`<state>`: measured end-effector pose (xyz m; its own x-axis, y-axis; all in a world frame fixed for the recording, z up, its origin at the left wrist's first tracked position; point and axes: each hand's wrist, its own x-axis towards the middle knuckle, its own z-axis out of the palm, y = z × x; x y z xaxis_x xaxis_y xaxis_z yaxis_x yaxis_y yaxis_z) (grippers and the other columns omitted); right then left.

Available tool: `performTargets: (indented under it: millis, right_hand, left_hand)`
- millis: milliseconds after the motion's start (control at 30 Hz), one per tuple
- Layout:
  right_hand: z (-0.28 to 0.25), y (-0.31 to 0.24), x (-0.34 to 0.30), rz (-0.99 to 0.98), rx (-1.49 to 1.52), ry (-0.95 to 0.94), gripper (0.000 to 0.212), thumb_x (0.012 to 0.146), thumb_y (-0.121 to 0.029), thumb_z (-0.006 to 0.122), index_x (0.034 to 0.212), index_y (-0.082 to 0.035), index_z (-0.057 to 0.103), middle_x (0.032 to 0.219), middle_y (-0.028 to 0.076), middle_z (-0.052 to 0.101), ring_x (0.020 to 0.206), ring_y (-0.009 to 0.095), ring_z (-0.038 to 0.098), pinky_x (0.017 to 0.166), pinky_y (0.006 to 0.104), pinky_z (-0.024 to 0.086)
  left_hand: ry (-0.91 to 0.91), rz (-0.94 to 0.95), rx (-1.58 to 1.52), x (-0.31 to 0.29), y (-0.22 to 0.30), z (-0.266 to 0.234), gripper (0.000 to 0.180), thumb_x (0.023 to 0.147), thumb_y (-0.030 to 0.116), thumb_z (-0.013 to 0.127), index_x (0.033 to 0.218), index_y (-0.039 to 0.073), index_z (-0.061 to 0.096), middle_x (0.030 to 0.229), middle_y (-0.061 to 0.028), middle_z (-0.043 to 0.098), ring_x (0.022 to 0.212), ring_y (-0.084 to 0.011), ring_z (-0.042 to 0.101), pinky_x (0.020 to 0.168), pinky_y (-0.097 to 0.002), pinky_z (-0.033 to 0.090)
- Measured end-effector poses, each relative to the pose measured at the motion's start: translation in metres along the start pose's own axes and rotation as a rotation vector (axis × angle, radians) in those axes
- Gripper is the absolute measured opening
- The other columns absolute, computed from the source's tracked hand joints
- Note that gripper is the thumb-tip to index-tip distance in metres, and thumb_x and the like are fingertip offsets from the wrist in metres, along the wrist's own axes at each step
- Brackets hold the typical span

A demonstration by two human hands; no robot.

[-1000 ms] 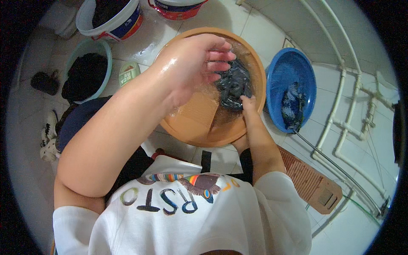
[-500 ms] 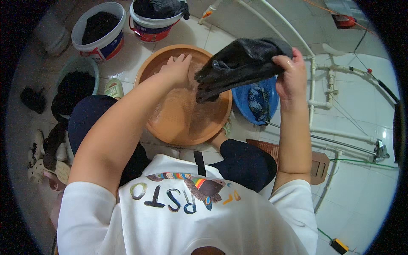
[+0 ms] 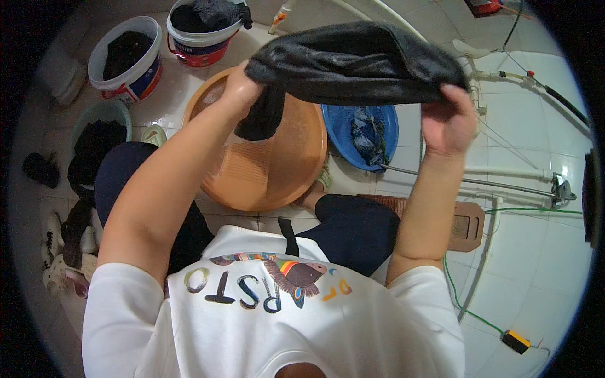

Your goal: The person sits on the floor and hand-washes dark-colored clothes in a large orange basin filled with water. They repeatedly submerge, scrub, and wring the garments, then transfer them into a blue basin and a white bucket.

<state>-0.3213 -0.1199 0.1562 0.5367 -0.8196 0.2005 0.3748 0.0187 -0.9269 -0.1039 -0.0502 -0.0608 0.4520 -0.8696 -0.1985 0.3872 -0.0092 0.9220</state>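
A black wet cloth (image 3: 353,63) hangs stretched between my two hands, above and beyond the orange basin (image 3: 271,183). My left hand (image 3: 242,91) is closed on its left end, with a loose flap dangling below over the basin. My right hand (image 3: 450,123) grips the right end, out past the blue basin (image 3: 337,123), fingers partly hidden by the fabric. Water shows in the orange basin, and a ridged area lies on its inner side. Dark patterned cloth (image 3: 365,135) sits inside the blue basin.
Two buckets, one at far left (image 3: 148,82) and one beside it (image 3: 201,55), hold dark cloth. A pale green tub (image 3: 128,118) of dark cloth stands left. Shoes (image 3: 63,261) lie at lower left. At right are a brown board (image 3: 466,223), wall pipes (image 3: 504,171) and a green hose (image 3: 457,296).
My left hand has come up out of the orange basin and taken the cloth's left end. The right hand has moved slightly right, and the cloth is now raised and spread sideways.
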Motion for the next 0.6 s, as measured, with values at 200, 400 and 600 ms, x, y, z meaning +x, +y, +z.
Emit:
performTargets:
  millis: [200, 400, 600]
  right_hand:
    - [-0.096, 0.125, -0.04, 0.66, 0.035, 0.359, 0.035, 0.071, -0.004, 0.055, 0.105, 0.001, 0.048, 0.102, 0.018, 0.054, 0.093, 0.033, 0.054, 0.084, 0.0475, 0.044]
    - [-0.066, 0.182, -0.041, 0.951, 0.482, 0.2, 0.057, 0.079, -0.034, 0.046, 0.127, -0.005, 0.033, 0.126, 0.018, 0.039, 0.113, 0.042, 0.04, 0.092, 0.0568, 0.031]
    - [-0.044, 0.211, -0.05, 0.161, 0.109, -0.188, 0.057, 0.085, -0.047, 0.042, 0.128, -0.01, 0.034, 0.127, 0.011, 0.041, 0.113, 0.027, 0.044, 0.096, 0.0408, 0.034]
  left_hand:
    - [-0.043, -0.132, -0.531, -0.017, 0.044, 0.02, 0.023, 0.079, 0.014, 0.055, 0.099, 0.002, 0.056, 0.089, -0.0099, 0.06, 0.083, -0.0195, 0.058, 0.074, -0.0343, 0.047]
    - [-0.166, 0.121, -0.205, -0.02, 0.035, 0.036, 0.032, 0.081, 0.007, 0.052, 0.111, 0.0, 0.045, 0.103, -0.0098, 0.054, 0.09, -0.0189, 0.055, 0.078, -0.0317, 0.047]
    - [-0.424, 0.114, -0.338, -0.048, 0.041, 0.065, 0.035, 0.083, 0.006, 0.048, 0.118, 0.004, 0.043, 0.112, -0.0096, 0.049, 0.095, -0.0184, 0.054, 0.082, -0.0295, 0.047]
